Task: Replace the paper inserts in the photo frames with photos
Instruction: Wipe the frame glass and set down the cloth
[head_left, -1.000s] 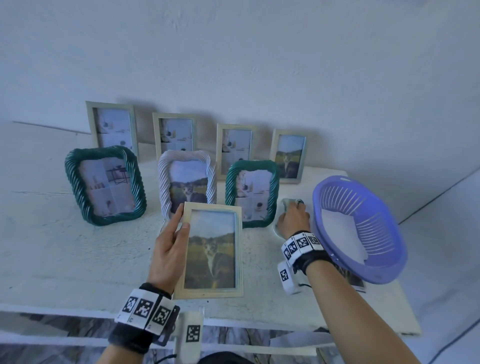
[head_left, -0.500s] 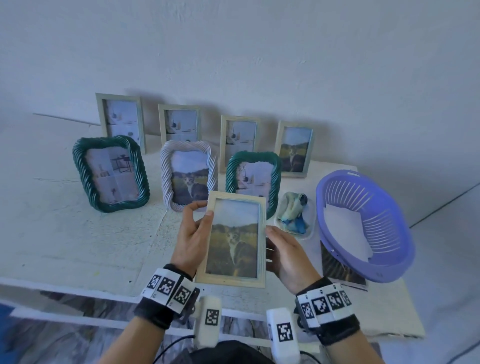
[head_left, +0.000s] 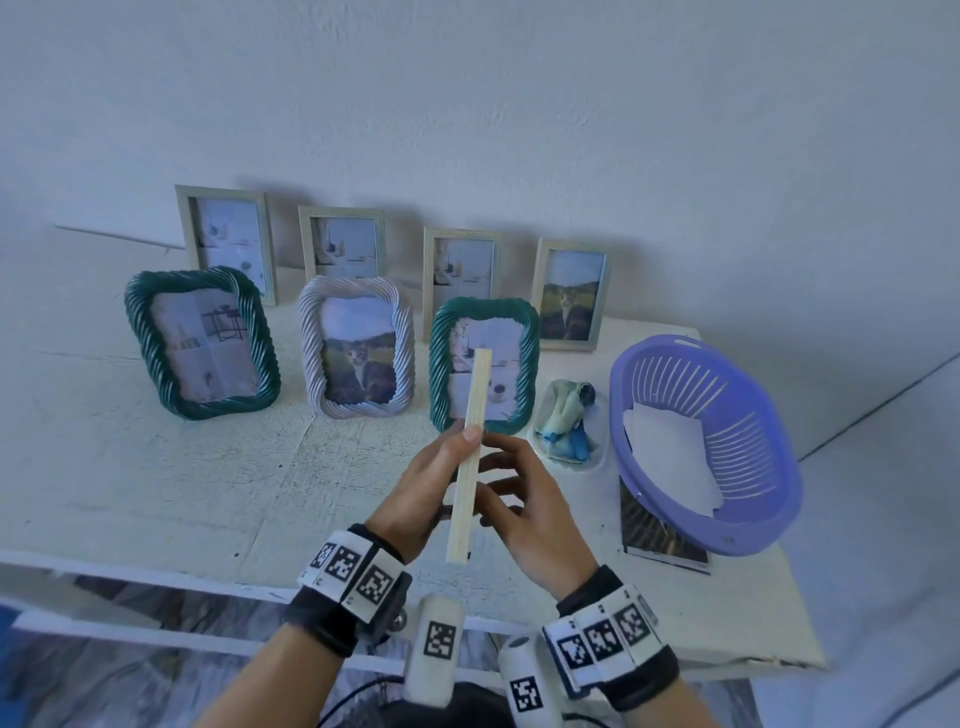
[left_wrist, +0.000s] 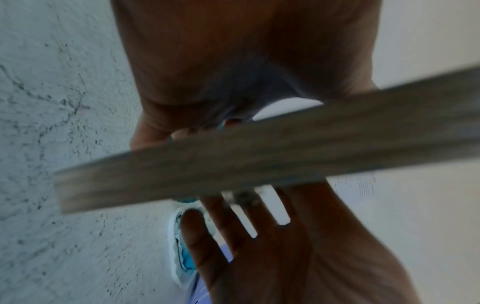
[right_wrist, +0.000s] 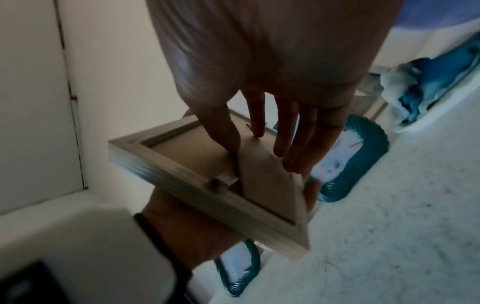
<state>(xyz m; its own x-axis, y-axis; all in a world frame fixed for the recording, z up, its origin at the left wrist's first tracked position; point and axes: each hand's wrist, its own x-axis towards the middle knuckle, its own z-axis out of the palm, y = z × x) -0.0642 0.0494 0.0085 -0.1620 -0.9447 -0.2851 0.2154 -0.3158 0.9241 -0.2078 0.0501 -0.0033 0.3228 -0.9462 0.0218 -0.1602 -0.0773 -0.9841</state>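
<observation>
I hold a light wooden photo frame (head_left: 470, 452) edge-on above the table's front. My left hand (head_left: 421, 493) grips it from the left, thumb on the upper edge. My right hand (head_left: 524, 514) is behind it. In the right wrist view the frame's brown cardboard back (right_wrist: 182, 152) faces that hand, and my straight fingers (right_wrist: 283, 133) rest on the fold-out stand (right_wrist: 265, 176). The frame (left_wrist: 259, 160) crosses the left wrist view as a blurred bar. Its front is hidden.
Three rope-edged frames stand ahead: green (head_left: 200, 343), white with a cat photo (head_left: 358, 353), green (head_left: 498, 338). Several wooden frames (head_left: 228, 239) line the wall. A purple basket (head_left: 711, 441) holding white paper covers part of a photo stack (head_left: 654, 535); beside it, a dish of cloth (head_left: 569, 426).
The frame turned from face-up with the cat photo showing to edge-on. My right hand came from the dish at the right to the frame's back.
</observation>
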